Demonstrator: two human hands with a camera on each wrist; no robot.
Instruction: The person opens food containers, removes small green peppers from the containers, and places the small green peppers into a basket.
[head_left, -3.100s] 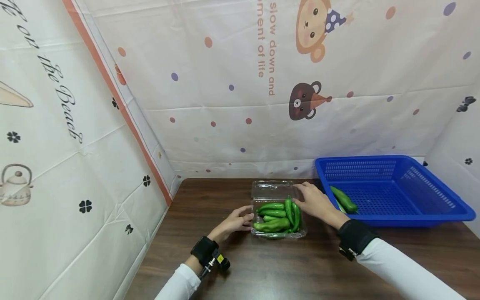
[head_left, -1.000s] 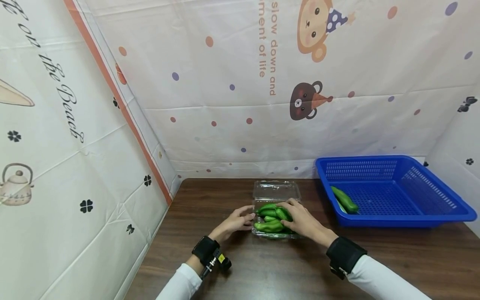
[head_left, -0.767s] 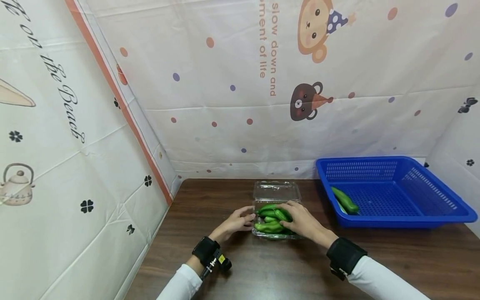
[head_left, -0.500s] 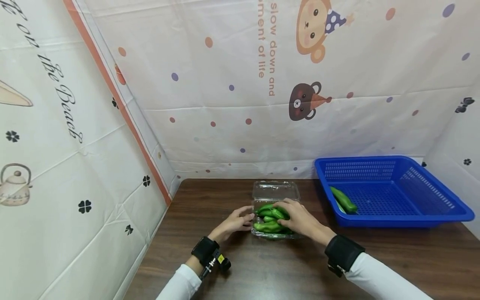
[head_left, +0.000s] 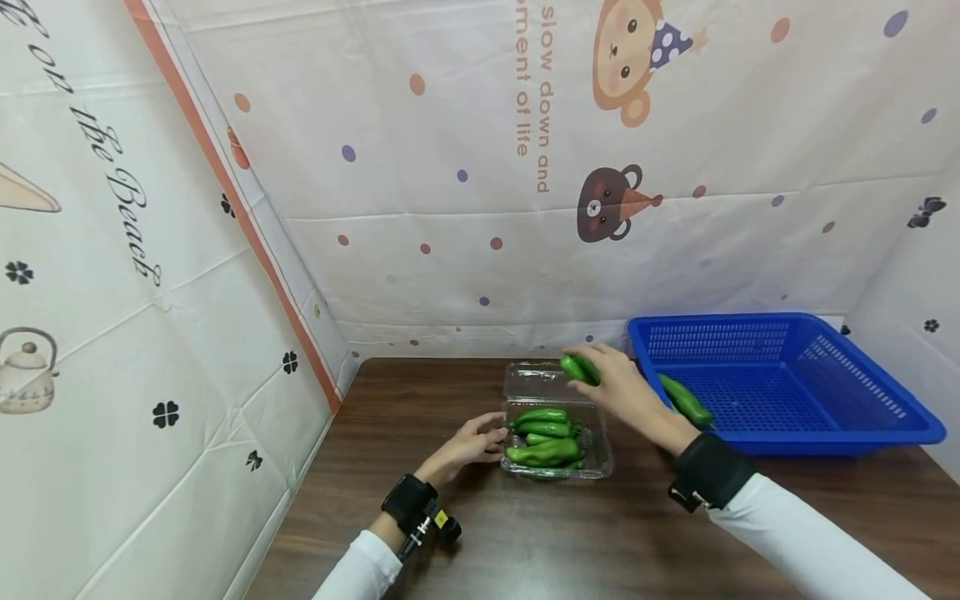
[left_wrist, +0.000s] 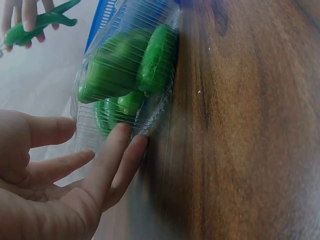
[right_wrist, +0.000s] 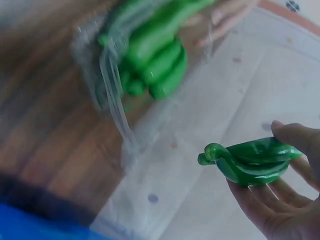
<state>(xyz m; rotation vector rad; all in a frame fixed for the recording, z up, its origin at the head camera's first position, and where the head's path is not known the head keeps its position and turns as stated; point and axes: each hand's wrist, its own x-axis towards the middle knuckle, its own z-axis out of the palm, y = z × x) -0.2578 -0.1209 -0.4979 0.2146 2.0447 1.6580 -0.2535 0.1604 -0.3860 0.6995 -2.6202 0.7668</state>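
Observation:
My right hand (head_left: 618, 387) pinches two green peppers (right_wrist: 252, 160) between thumb and fingers, raised above the lid end of a clear plastic clamshell box (head_left: 598, 457). In the right wrist view they lie side by side, stems pointing away from the palm. Several green peppers (head_left: 543, 450) remain lying in the left part of the box; its right part is bare. The box lid (head_left: 528, 383) is folded back toward the wall. My left hand (head_left: 468, 446) rests with extended, spread fingers against the box's left side; fingertips (left_wrist: 120, 132) touch the plastic in the left wrist view.
A blue perforated basket (head_left: 750, 443) stands right of the box, with a large green pepper (head_left: 684, 402) at its left side and another pale green thing partly hidden there. The brown wooden table (head_left: 525, 542) is backed by a printed white cloth (head_left: 450, 275).
My right hand reached into the box, took hold of the two peppers at its right side, and lifted them up and back. My left hand stayed at the box's side.

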